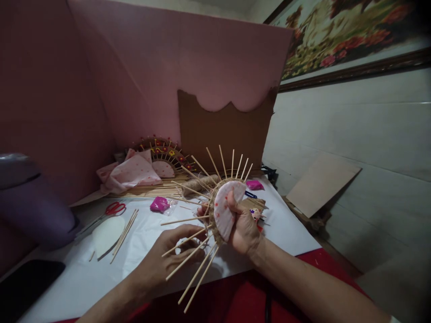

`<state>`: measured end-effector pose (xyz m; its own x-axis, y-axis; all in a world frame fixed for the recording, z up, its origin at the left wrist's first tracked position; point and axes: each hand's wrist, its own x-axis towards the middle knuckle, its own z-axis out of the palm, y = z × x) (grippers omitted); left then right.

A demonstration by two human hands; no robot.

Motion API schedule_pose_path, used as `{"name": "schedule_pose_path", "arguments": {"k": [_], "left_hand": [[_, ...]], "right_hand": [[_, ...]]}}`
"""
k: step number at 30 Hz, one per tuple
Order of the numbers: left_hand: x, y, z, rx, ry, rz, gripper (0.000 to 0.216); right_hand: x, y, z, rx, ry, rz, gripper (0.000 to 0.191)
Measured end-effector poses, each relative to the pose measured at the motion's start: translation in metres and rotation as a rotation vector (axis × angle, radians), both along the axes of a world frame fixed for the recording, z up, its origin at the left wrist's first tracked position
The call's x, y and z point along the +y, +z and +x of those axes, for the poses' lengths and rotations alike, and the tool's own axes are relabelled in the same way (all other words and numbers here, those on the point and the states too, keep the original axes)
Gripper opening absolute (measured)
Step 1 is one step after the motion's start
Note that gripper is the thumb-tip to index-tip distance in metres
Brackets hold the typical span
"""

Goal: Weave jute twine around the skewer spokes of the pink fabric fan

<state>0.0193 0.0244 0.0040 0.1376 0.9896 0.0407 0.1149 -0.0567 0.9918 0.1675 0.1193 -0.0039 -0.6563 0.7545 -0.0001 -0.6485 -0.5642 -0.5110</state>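
Observation:
A half-round fan of pink dotted fabric (222, 214) has thin wooden sticks (185, 220) radiating from its curved edge. Brown twine (213, 215) is wound among the sticks along that edge. My right hand (244, 224) grips the fan, thumb across the fabric face and fingers behind it. At the lower left of the fan, my left hand (173, 253) has its fingers curled together by the twine edge, partly behind the sticks. What its fingertips hold is hidden. A roll of twine (200, 185) lies behind the fan.
On the white tabletop (286, 224) lie red-handled scissors (114, 208), a pale cut piece (107, 235), loose sticks (124, 235) and a magenta packet (160, 204). A decorated fan (168, 152) and pink cloth (131, 172) sit at the back, beside brown cardboard (224, 134). A purple container (33, 206) stands left.

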Motion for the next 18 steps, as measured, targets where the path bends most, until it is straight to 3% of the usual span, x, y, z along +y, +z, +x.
{"name": "schedule_pose_path", "arguments": {"k": [10,18], "left_hand": [[0.005,-0.010,0.008,-0.399,0.072,-0.201,0.019],[0.003,-0.005,0.012,-0.371,-0.061,-0.148,0.025]], "right_hand": [[-0.011,0.005,-0.001,-0.031,0.065,0.037,0.031],[-0.011,-0.001,-0.004,0.034,0.121,-0.038,0.026]]}}
